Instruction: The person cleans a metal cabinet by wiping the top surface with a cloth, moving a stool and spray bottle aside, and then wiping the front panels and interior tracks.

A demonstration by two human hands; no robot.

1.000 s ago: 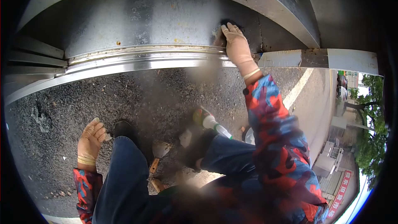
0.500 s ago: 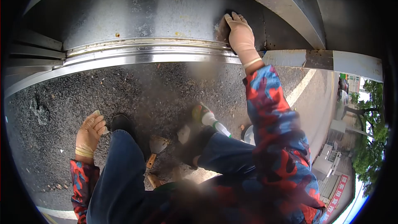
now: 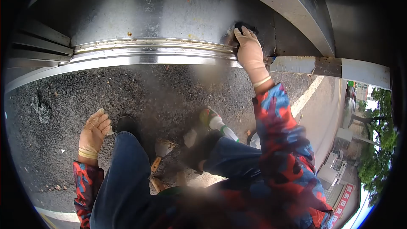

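My right hand (image 3: 251, 55), in a pale glove, presses a black scrubbing pad (image 3: 251, 27) against the lower right part of a stained metal panel (image 3: 182, 15). The fingers lie over the pad and partly hide it. Just below runs the panel's ridged metal rail (image 3: 161, 55). My left hand (image 3: 92, 133), gloved too, hangs beside my left knee above the asphalt. Its palm is turned up, the fingers are loosely bent, and nothing shows in it.
A scraper (image 3: 157, 163) with a wooden handle lies between my feet. A white bottle-like thing (image 3: 218, 124) with a green band is by my right leg. A metal beam (image 3: 292, 6) curves overhead at the right. Slanted metal slats (image 3: 42, 44) stand at the left.
My right hand has moved slightly down and right along the panel, and more of the black pad shows. The left hand has hardly moved. The view has shifted a little.
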